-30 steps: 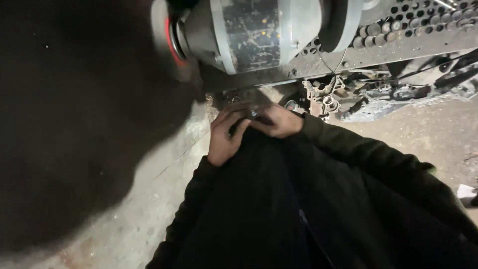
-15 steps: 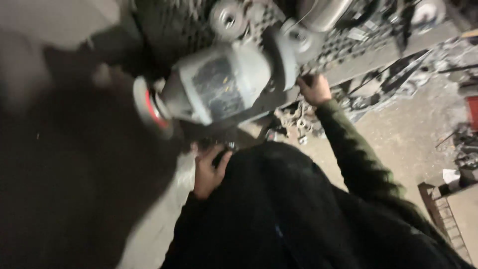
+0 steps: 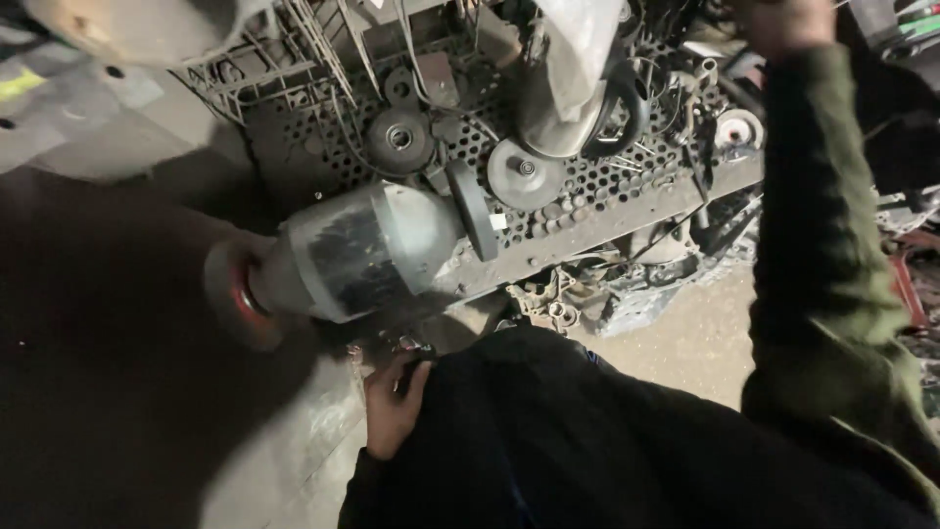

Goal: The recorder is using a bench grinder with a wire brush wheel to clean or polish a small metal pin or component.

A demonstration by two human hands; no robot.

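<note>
Compared with half a second ago, my right hand [image 3: 783, 22] has risen from the edge of the perforated metal shelf [image 3: 587, 211] to the top of the view, the olive-green sleeve [image 3: 818, 225] now stretching nearly upright along the right side; my left hand [image 3: 392, 404] has stayed low, by my dark clothing. The view itself has swung upward, so that more of the shelf and its clutter shows.

Left hand: curled, fingers [image 3: 403, 370] bent over a small dark object [image 3: 416, 350] at the edge of my lap. The object is blurred and mostly hidden; I cannot tell what it is, nor whether the fingers pinch it or merely rest on it.

Right hand: blurred and cut by the frame's upper edge, above the shelf's far right end. Whether its fingers are spread or closed I cannot tell, and nothing is seen in it.

Bench grinder [image 3: 362, 257]: a grey motor body lying tilted across the front lip of the shelf, just above my left hand. Its worn wheel with a red centre [image 3: 235, 294] points to the lower left; a dark disc [image 3: 472, 208] stands at its other end.

On the shelf behind: two round pulleys [image 3: 399, 140] [image 3: 525, 172], a wire basket [image 3: 274, 54] at upper left, and a pale cylindrical housing [image 3: 573, 78] wrapped by a black cable. Tangled metal parts [image 3: 553, 299] hang below the shelf, over a pale concrete floor [image 3: 685, 343].
</note>
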